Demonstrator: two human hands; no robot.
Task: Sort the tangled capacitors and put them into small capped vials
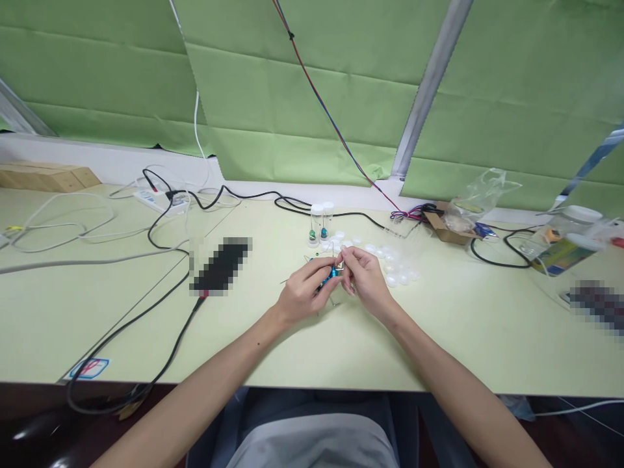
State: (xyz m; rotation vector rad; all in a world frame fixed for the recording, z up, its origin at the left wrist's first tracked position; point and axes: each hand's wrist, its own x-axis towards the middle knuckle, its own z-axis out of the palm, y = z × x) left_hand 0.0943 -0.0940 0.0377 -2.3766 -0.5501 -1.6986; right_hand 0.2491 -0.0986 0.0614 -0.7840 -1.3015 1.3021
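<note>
My left hand (303, 294) and my right hand (364, 279) meet over the middle of the pale green table (439, 338), fingers curled. Between them is a small shiny blue piece (333, 273), pinched by the left fingers. The right fingers pinch a thin wire or pin (340, 263) just above that piece. A thin needle-like wire sticks out below the hands. Two small clear vials (319, 225) with green and blue contents stand just behind the hands. Several small white caps (390, 265) lie in rows to the right of the hands.
A blurred dark phone (220, 266) with a black cable (146, 325) lies left of the hands. A power strip (158, 198) and tangled cords sit at the back left. A cardboard box with a plastic bag (461, 218) and containers (568, 244) stand at the right.
</note>
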